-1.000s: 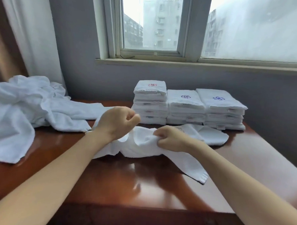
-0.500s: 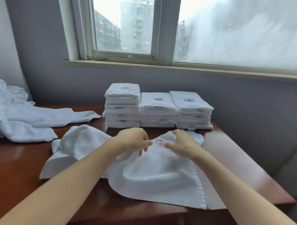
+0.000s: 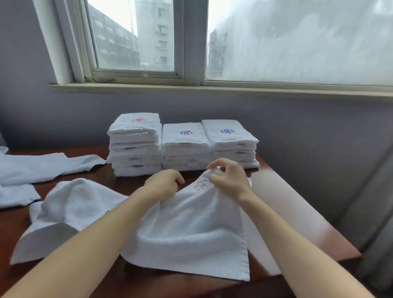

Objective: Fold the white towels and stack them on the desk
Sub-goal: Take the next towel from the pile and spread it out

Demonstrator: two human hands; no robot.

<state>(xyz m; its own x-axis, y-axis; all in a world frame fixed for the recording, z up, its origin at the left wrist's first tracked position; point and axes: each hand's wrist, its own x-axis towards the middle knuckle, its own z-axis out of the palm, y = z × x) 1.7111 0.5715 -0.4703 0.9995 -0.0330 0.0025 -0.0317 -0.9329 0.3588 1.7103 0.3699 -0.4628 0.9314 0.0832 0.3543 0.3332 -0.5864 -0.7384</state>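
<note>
Vs half a sec ago the right hand [image 3: 229, 180] has come up a bit w/ the far edge of the white towel [image 3: 187, 227], and the gap between the hands is slightly wider. The embroidered logo [image 3: 203, 185] sits between them, just under the right fingertips.

Hands: right one pinches the towel's far edge w/ thumb + first fingers, the other fingers loosely curled above it. The left hand [image 3: 163, 185] has its fingers curled down into the cloth, looks like it's gripping a fold, tho the tips are partly hidden.

The towel is on the desk [image 3: 300, 221], spread from under both hands back toward the person, w/ a humped, rumpled part out to the left of the left hand.

What could go wrong, imo:
- The near edge looks to overhang the desk front, so a hard tug could slide the whole thing off.
- That hump on the left isn't flattened, so folding now prob gives a crooked fold.
- The stacks sit just beyond the right hand, so a careless flick could knock them.

Count: 2 hands, 1 towel being worked (looks like one piece, not 100% sure), 3 folded stacks, namely the red-logo stack [image 3: 135, 144], the middle stack [image 3: 184, 146] and the right stack [image 3: 229, 139], both w/ blue logos. Layers per stack are too hard to count. The unfolded pile [image 3: 21, 170] lies well left of the left hand, number unclear.
</note>
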